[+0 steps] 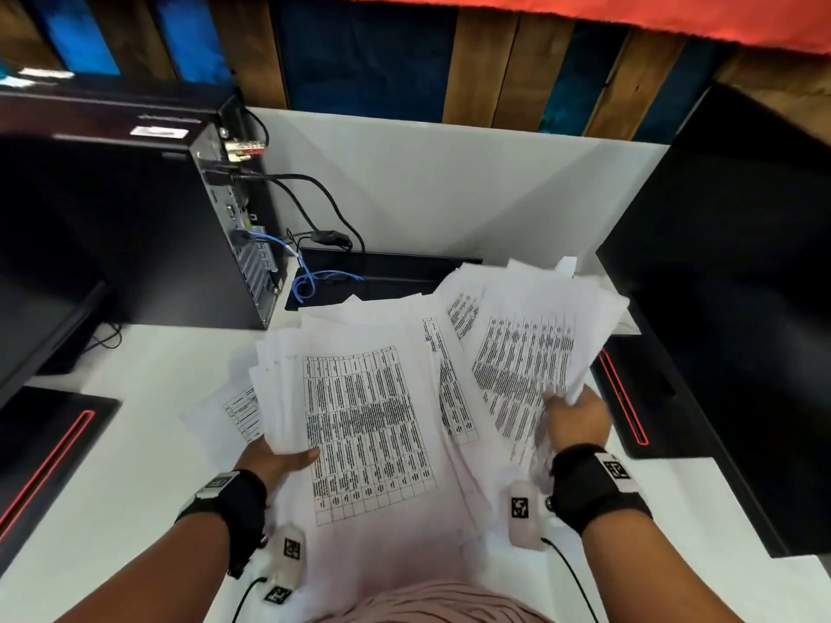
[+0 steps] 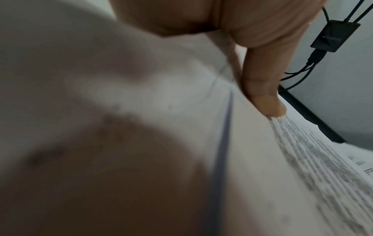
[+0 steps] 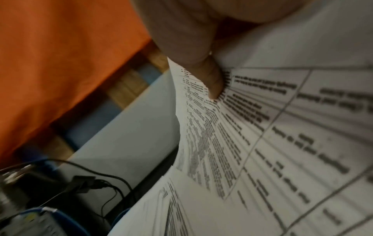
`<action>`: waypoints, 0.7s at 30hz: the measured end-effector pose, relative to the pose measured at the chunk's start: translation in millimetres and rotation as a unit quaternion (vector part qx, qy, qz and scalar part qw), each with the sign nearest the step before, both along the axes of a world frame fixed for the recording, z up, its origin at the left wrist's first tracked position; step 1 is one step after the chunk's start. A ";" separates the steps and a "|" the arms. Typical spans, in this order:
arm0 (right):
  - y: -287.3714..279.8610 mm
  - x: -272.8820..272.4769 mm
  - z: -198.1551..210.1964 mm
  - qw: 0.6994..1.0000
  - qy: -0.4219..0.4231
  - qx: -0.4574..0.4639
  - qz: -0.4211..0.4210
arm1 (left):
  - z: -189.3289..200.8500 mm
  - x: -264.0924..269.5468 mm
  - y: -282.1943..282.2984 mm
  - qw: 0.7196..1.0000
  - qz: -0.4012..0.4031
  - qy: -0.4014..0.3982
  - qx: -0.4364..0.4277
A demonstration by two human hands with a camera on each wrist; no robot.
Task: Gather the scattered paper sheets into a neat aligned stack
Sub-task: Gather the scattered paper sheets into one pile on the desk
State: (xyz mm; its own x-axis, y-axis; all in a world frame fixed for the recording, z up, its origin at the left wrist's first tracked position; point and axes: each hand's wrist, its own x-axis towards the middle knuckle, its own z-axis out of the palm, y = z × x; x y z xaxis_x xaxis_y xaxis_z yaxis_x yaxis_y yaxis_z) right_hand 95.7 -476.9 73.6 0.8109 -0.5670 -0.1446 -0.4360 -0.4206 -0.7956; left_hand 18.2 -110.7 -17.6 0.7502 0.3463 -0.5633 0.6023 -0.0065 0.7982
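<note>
Printed white sheets with black tables lie fanned over the white desk (image 1: 157, 366). My left hand (image 1: 281, 458) grips the near left edge of a loose bundle of sheets (image 1: 364, 424), thumb on top; the left wrist view shows that thumb (image 2: 264, 89) pressing on the paper (image 2: 302, 159). My right hand (image 1: 578, 418) grips a second, raised bundle (image 1: 526, 353) at its near edge, and the right wrist view shows a thumb (image 3: 210, 79) pinching the printed sheets (image 3: 282, 143). More sheets (image 1: 238, 406) lie under and between both bundles.
A black computer tower (image 1: 148, 227) with cables (image 1: 314, 204) stands at the back left. Black monitors flank the papers: one monitor (image 1: 737, 272) on the right, another's base (image 1: 49, 447) on the left. A white partition (image 1: 449, 186) closes the back of the desk.
</note>
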 end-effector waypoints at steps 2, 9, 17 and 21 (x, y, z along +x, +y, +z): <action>0.0 3.5 27.2 0.995 -0.061 -0.080 0.014 | 2.2 -0.5 -1.1 1.000 -0.002 0.002 -0.003; -4.2 4.8 118.1 0.937 -0.346 -0.054 0.001 | 0.2 0.3 1.1 1.000 -0.005 0.011 -0.017; -7.0 5.3 151.1 0.909 -0.412 0.057 0.033 | 9.2 -1.3 -4.2 0.999 -0.007 0.024 0.023; 4.6 10.9 107.5 0.958 -0.274 0.056 0.068 | 18.6 -0.8 -5.6 0.998 0.023 0.050 0.006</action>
